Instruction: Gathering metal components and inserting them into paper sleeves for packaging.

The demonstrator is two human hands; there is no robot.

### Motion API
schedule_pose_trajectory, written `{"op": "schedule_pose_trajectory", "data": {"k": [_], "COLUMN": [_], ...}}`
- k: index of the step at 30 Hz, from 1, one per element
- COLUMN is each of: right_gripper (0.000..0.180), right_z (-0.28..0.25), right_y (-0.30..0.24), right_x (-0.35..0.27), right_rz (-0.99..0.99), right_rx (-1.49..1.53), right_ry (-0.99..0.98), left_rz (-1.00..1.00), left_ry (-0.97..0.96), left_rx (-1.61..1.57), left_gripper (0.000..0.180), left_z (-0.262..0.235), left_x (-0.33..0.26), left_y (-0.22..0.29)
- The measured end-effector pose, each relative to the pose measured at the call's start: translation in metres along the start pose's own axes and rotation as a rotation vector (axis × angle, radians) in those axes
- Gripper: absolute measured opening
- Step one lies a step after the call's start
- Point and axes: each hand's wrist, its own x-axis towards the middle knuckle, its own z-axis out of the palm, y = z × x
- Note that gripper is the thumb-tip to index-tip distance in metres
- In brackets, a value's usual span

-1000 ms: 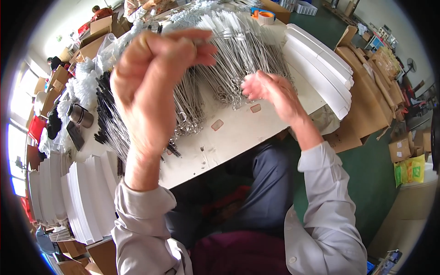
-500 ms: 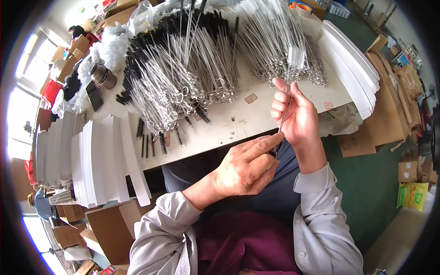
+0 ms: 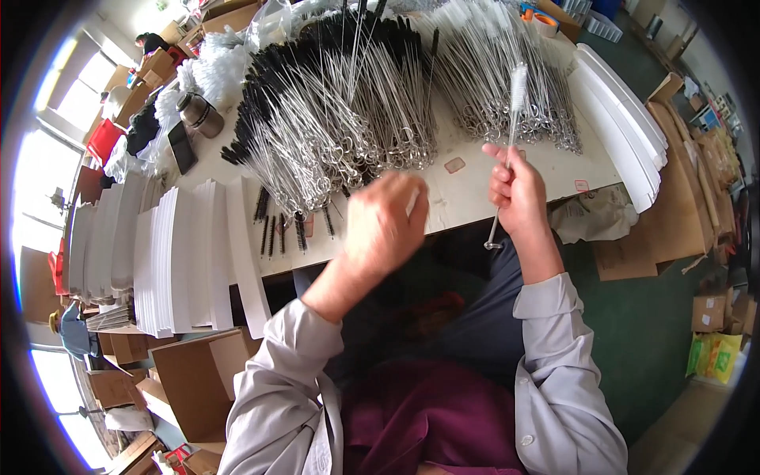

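My right hand (image 3: 518,190) is closed on the wire handle of a cleaning brush (image 3: 518,93). The brush stands nearly upright, its white bristles at the top and its wire ring hanging below the hand. My left hand (image 3: 385,226), smeared by motion, is over the table's near edge, apart from that brush; its fingers cannot be made out. Beyond it lies a big heap of black-bristled brushes (image 3: 340,119) with wire rings facing me. To the right is a pile of white-bristled brushes (image 3: 491,71). Several short black brushes (image 3: 281,233) lie near the table edge.
White folded cartons (image 3: 186,261) stand stacked at the left, and long white strips (image 3: 621,127) lie at the right. A flask (image 3: 200,116) and a dark phone (image 3: 181,149) rest at the back left. Orange tape (image 3: 545,24) sits at the far edge. An open cardboard box (image 3: 194,380) stands lower left.
My left hand has let go of the brush's lower end and moved left toward the black brushes. The brush in my right hand now stands more upright, its ring hanging free.
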Motion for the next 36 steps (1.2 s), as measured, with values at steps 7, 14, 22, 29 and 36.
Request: {"op": "schedule_pose_trajectory", "data": {"k": [7,14,22,29,36], "right_gripper": [0.029,0.026,0.028,0.029,0.028], "right_z": [-0.003,-0.002,-0.005,-0.011,-0.012], "right_y": [0.036,0.042,0.043,0.041,0.040], "right_x": [0.005,0.006,0.004,0.003,0.007], "right_rz": [-0.067,-0.143,-0.141,-0.093,-0.046], "right_rx": [-0.247,-0.291,-0.276,-0.216,-0.165], "right_ry": [0.024,0.007,-0.010,-0.035,-0.065], "left_rz": [-0.064,-0.114,-0.002,-0.054,0.007], "left_ry": [-0.148,-0.428,-0.322,-0.178,-0.132], "left_rx": [0.313,0.483,0.444,0.246,0.271], "left_gripper": [0.014,0.014,0.006,0.002,0.015], "left_z": [0.004,0.013,0.011,-0.019,-0.022], "left_x": [0.074,0.096,0.090,0.082,0.067], "left_y": [-0.049,-0.043,-0.050,-0.043,-0.045]}}
